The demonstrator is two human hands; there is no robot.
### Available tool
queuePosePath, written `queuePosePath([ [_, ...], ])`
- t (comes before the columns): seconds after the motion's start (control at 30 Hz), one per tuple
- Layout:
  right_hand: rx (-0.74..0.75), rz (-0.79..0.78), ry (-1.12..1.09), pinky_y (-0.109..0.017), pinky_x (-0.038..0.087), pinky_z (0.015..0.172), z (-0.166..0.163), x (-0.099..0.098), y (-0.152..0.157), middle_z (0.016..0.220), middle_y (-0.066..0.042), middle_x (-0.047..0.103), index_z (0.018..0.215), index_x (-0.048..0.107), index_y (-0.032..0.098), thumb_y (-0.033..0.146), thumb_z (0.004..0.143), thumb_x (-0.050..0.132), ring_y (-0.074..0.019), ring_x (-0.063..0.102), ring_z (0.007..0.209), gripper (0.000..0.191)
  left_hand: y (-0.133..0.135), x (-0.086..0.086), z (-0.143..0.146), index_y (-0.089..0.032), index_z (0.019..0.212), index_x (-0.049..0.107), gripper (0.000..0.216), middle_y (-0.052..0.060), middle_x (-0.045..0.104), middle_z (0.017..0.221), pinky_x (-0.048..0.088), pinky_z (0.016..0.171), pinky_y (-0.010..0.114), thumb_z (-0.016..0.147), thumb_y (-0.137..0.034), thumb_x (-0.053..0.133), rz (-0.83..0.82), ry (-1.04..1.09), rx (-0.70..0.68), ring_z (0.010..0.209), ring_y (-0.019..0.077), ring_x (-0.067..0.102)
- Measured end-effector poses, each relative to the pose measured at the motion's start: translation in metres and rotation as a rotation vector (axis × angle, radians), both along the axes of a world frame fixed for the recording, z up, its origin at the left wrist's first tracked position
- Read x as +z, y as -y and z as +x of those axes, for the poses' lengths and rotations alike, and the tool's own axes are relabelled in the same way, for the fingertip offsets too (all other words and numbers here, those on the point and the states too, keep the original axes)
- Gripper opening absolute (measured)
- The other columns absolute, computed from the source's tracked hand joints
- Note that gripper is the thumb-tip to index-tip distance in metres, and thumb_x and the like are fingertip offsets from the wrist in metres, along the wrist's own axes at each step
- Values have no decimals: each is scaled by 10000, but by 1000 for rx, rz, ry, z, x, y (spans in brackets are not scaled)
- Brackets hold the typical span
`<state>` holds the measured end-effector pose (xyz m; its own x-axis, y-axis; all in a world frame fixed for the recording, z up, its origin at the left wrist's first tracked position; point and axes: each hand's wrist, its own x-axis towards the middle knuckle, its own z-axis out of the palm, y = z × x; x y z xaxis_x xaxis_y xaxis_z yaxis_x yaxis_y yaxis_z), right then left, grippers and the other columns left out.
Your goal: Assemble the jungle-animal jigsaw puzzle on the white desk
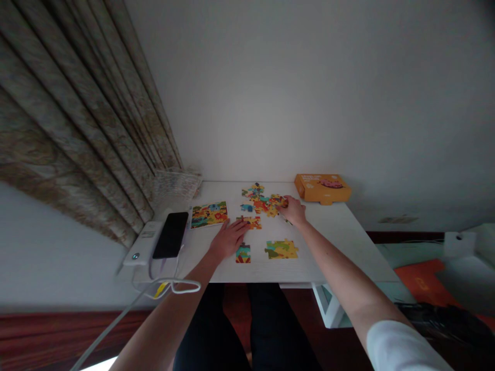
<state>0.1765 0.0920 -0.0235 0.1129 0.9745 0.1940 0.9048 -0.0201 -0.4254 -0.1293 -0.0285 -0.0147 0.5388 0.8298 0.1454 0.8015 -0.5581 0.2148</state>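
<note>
The person's right hand curls over a cluster of multicoloured cardboard jigsaw pieces on the far middle of the white table; whether its fingertips pinch one, I cannot tell. The left hand, fingers apart, rests on an orange-and-yellow jigsaw section. A sideways brush could scatter the cluster; uneven pressure could skew the section. Counted: one green-and-yellow jigsaw block near, one teal-and-red block left of it, one colourful picture card left, one orange cardboard box far right; the clustered pieces blur beyond counting.
</note>
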Motion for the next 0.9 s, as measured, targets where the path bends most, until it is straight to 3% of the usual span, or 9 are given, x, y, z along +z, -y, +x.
queuePosePath([
  [0.27,-50,-26,-88,-474,474,978,-1,3,2,1150,-105,724,1320,582,241,302,791,736,-312,643,1153,554,-1,-1,1,-294,1459,549,442,30,515,1557,221,1260,527,1040,-230,423,-5,7,11,1475,209,431],
  [0.53,114,123,-257,-398,539,923,19,-3,2,1155,-102,714,1234,602,208,208,750,705,-254,692,997,495,-3,-8,-3,-302,1464,546,447,35,513,1558,207,1264,512,1046,-234,402,10,22,-2,1466,207,443],
  [0.7,173,236,-314,-428,551,912,35,-1,17,1180,-113,700,1213,608,205,232,747,684,-261,686,990,473,-8,-9,-2,-301,1463,541,457,47,510,1562,194,1258,560,1039,-203,403,-14,27,8,1473,224,433],
  [0.9,186,247,-408,-398,564,802,47,10,47,1234,-112,687,1250,588,221,269,763,690,-232,680,883,500,-13,-3,14,-286,1416,580,424,77,528,1546,213,1244,600,1024,-202,443,-73,130,90,1459,257,449],
])
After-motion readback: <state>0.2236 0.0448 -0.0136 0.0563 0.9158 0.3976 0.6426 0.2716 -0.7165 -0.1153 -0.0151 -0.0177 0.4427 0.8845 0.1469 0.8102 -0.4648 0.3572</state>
